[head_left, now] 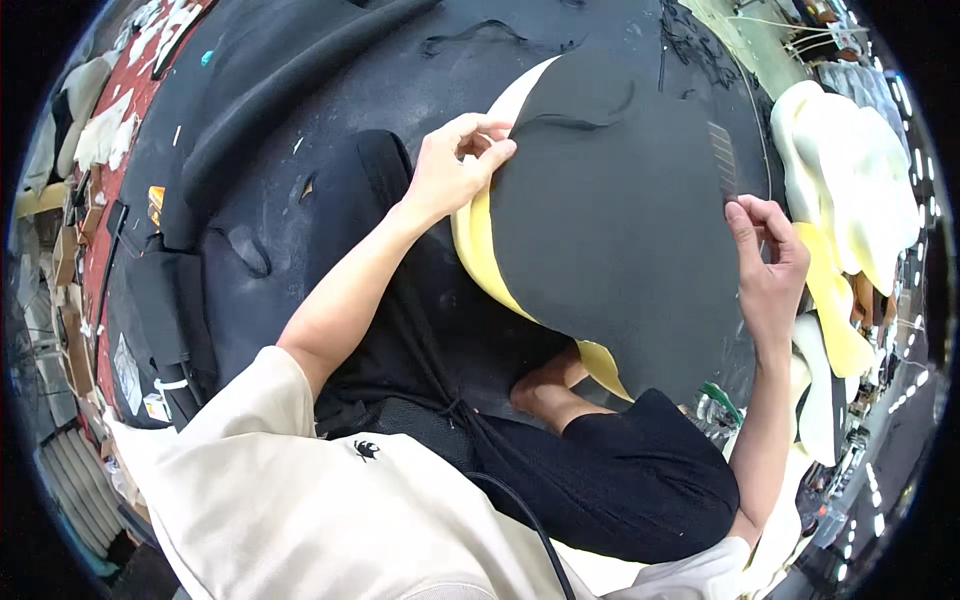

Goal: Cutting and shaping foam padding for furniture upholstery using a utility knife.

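A large dark grey foam sheet (pixel 610 210) with a pale yellow underside spreads in front of me. Its left edge is lifted and curls, so the yellow shows as a crescent. Thumb and fingers of my left hand (pixel 462 168) are closed on that edge near its upper part. At the sheet's right side, my right hand (pixel 771 245) pinches the lower end of a thin dark strip with slanted lines, which looks like a snap-off cutter blade (pixel 722 158). The blade's tip points away from me, over or just above the sheet. A thin black offcut (pixel 575 122) lies on the sheet.
Rolled black material (pixel 270 110) lies at the far left. White and yellow foam pieces (pixel 845 180) are heaped at the right. Black scraps (pixel 695 40) lie at the far edge. My bent legs (pixel 620 480) and a bare foot (pixel 545 392) are close below the sheet.
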{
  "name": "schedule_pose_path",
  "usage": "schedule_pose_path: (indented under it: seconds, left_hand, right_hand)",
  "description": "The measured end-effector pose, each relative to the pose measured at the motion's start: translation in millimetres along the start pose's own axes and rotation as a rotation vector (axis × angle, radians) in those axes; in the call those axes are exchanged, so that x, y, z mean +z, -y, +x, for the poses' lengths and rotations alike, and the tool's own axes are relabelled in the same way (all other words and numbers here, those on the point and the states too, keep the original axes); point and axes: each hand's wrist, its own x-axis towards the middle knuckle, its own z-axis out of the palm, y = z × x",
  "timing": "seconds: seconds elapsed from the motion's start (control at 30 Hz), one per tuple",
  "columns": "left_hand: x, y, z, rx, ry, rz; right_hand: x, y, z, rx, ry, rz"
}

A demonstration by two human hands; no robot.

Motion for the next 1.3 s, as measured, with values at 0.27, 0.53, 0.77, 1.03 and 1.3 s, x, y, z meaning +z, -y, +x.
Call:
schedule_pose_path:
  seconds: [0.27, 0.53, 0.77, 1.03, 1.3]
  left_hand:
    - [-16, -2, 6, -0.228, 0.104, -0.177]
    - [-34, 1, 9, -0.309, 0.214, -0.248]
    - [-32, -5, 9, -0.339, 0.207, -0.267]
    - [-33, -9, 6, -0.397, 0.219, -0.267]
    - [-33, -10, 2, -0.363, 0.226, -0.249]
  right_hand:
    - [46, 20, 2, -0.037, 0.206, 0.046]
    - [86, 35, 8, -0.060, 0.377, 0.100]
    - [110, 42, 20, -0.008, 0.474, 0.104]
    - [128, 40, 35, -0.009, 0.486, 0.084]
    - [135, 46, 41, 0.014, 0.531, 0.035]
